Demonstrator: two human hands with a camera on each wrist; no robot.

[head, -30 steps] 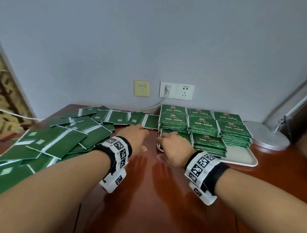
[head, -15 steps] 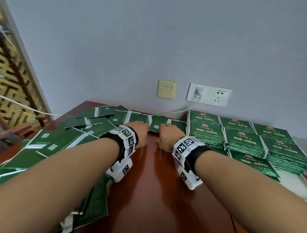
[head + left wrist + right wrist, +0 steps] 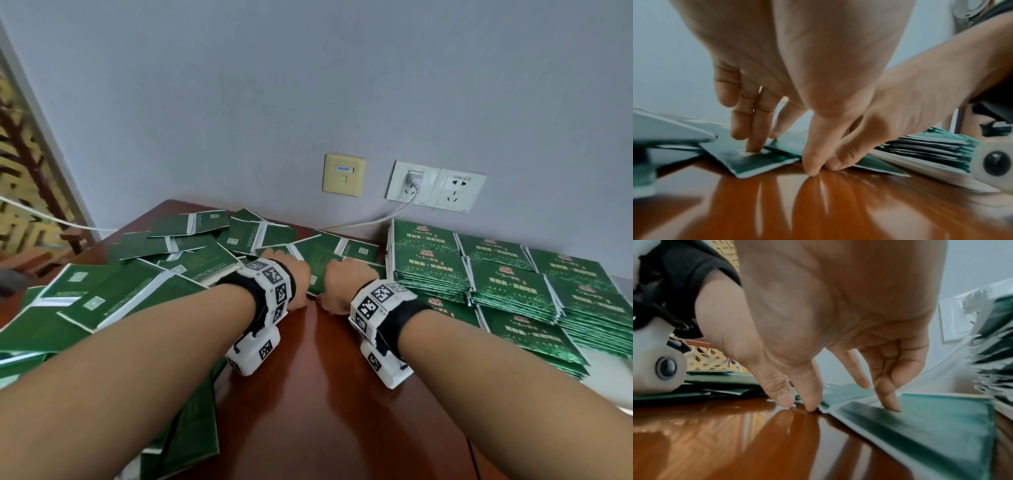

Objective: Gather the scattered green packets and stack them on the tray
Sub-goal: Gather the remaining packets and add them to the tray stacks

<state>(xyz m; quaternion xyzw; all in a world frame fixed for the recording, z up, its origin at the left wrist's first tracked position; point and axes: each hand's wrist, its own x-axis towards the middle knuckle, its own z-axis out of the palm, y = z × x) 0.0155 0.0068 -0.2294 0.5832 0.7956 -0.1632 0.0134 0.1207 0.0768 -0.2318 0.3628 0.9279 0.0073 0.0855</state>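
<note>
Two hands are down on a shiny red-brown wooden table (image 3: 308, 394), side by side and almost touching. The left hand (image 3: 294, 277) has straight fingers, and one fingertip (image 3: 754, 146) presses on a flat green foil packet (image 3: 748, 160) lying on the wood. The right hand (image 3: 346, 284) also has straight fingers; one fingertip (image 3: 890, 404) presses on another flat green packet (image 3: 920, 418), and its thumb (image 3: 783, 395) touches the bare wood. Neither hand grips anything.

Lots of loose green packets (image 3: 113, 298) lie in a messy heap on the left side of the table, many with their white-striped backs up. A few hang over the near edge. On the right, neat piles of green packets (image 3: 507, 291) with gold and red print sit in rows on a flat white tray (image 3: 920, 170), just beside the right hand.

Behind the table is a plain grey-blue wall (image 3: 308, 85). On it are a small yellow wall plate (image 3: 343, 174) and a white double power socket (image 3: 435, 186) with a white plug and cord (image 3: 376, 221) that runs down to the table. At the far left stands a brown and gold patterned wooden screen (image 3: 24, 178).
</note>
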